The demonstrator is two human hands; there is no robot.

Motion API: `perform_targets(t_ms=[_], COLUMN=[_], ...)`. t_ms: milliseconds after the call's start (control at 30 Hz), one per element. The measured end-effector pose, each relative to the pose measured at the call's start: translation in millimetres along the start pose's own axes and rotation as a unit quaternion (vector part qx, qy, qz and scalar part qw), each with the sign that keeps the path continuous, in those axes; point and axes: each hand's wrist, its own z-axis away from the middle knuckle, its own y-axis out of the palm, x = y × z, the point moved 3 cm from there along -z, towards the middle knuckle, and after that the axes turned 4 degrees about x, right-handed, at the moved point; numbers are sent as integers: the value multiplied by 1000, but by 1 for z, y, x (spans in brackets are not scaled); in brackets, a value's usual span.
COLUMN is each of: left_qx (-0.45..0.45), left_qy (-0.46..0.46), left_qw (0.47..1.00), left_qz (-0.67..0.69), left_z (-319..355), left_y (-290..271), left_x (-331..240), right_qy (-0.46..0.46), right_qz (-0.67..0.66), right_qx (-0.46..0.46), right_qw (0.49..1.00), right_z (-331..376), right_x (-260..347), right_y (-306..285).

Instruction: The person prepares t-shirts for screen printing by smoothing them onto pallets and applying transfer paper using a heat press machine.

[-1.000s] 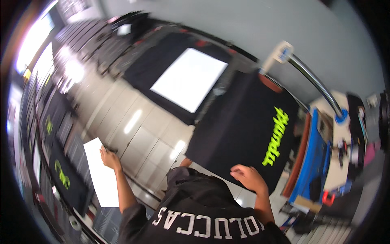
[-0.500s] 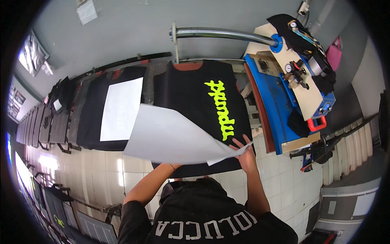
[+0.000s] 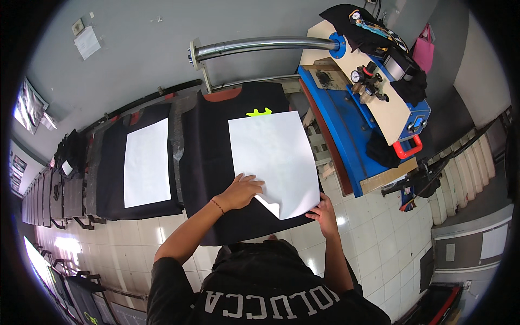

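A black shirt (image 3: 208, 157) lies spread on a flat board in front of me. A plain white sheet of paper (image 3: 276, 151) rests on it and covers nearly all of its neon-yellow lettering (image 3: 259, 112), of which only the top end shows. My left hand (image 3: 241, 192) lies across the sheet's left edge, fingers extended onto the paper. Near that hand, the sheet's front edge buckles and curls up. At the front right corner, my right hand (image 3: 325, 215) pinches the paper between thumb and fingers.
To the left, a second black shirt (image 3: 111, 179) carries another white sheet (image 3: 147, 162). A blue heat press (image 3: 346, 135) with gauges and a red handle (image 3: 407, 147) stands close on the right. A steel bar (image 3: 260, 47) runs behind the boards, and pale floor tiles (image 3: 374, 233) lie below.
The sheet has come down over the lettering from a lifted, tilted position. My left hand, previously hidden behind it, now rests on its left edge. The view has shifted slightly.
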Motion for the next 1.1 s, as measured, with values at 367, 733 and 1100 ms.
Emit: perform_targets(t_ms=[367, 733, 1100], left_qx=[-276, -279, -182], left_qy=[-121, -129, -122], left_qw=[953, 951, 970], left_qz=[-33, -21, -106], left_z=[34, 44, 40], left_y=[-13, 7, 10], left_x=[12, 18, -6], right_qy=[13, -286, -141], right_qz=[142, 364, 663], right_qx=[-110, -154, -334], right_qw=[984, 873, 655], right_z=[-76, -40, -37], right_x=[10, 112, 264], right_y=[26, -7, -139])
